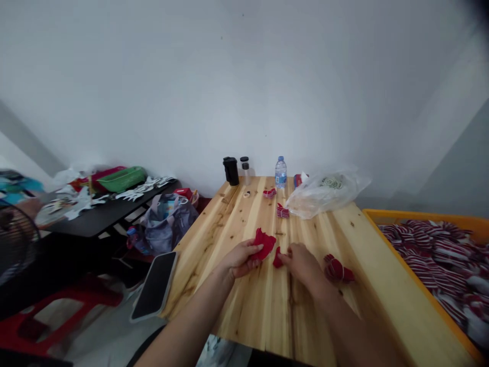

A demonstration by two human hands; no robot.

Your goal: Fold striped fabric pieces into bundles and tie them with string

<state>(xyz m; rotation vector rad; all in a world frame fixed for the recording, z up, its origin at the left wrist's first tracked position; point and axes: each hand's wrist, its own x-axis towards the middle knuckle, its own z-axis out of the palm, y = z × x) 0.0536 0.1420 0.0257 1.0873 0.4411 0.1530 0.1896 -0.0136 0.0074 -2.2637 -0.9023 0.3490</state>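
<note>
Over the middle of the wooden table [237, 219], my left hand [243, 258] has its fingers closed on a red cloth piece [266, 243]. Just to the right, my right hand [300, 261] pinches a smaller red cloth piece [277, 258]. The two pieces are close together with a narrow gap between them. A tied red bundle [338, 270] lies on the table to the right of my right hand. Farther back are a red-and-white striped bundle [282, 211] and another one [269, 193].
At the back stand a black cup [231, 171], a clear bottle [245, 172] and a water bottle [280, 173], beside a plastic bag [324, 196]. An orange bin [410, 266] of striped cloth adjoins the right edge. A phone-like dark slab [155, 285] sits at the left edge.
</note>
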